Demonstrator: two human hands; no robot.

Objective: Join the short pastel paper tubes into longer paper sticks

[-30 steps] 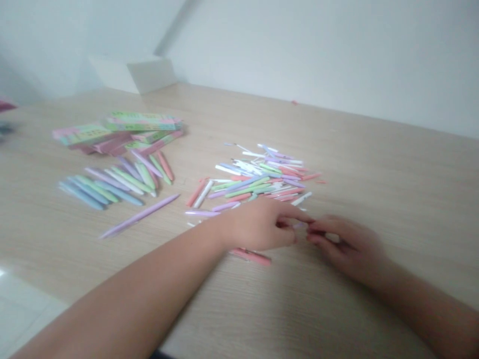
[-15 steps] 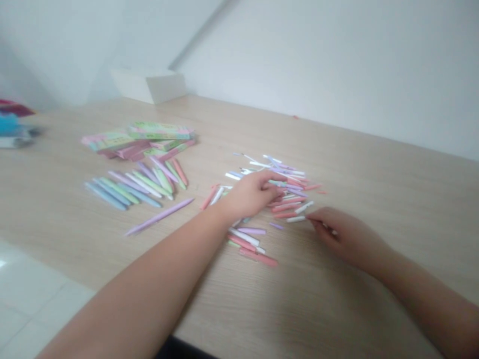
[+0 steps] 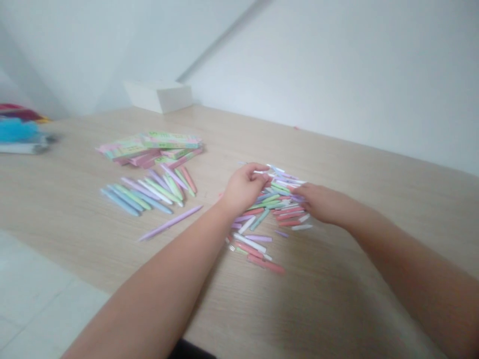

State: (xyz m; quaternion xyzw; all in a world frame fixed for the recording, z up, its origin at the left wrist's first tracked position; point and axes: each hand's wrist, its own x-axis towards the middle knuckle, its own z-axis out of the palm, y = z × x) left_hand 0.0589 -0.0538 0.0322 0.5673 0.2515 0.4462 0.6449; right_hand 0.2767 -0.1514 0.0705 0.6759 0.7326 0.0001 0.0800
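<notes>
Loose pen parts (image 3: 269, 201) in pink, green, white, purple and blue lie in a heap on the table. My left hand (image 3: 245, 189) reaches over the heap's left side, its thumb and fingers curled together; whatever is between them is too blurred to name. On the right side of the heap, the fingers of my right hand (image 3: 324, 203) are drawn together among the parts, and their tips are partly hidden. Closer to me, a red pen part (image 3: 265, 264) lies near a white barrel (image 3: 250, 243).
Left of the heap, several pastel pens (image 3: 157, 192) lie in a row, with one purple pen (image 3: 170, 223) before them. Printed cartons (image 3: 172, 141) are piled behind. A white box (image 3: 175, 98) stands by the wall, and a bright blue item (image 3: 17, 130) sits far left.
My right hand has moved from the heap's near right edge up and inward onto the parts. My left hand has drawn slightly back to the left. The view has shifted a little.
</notes>
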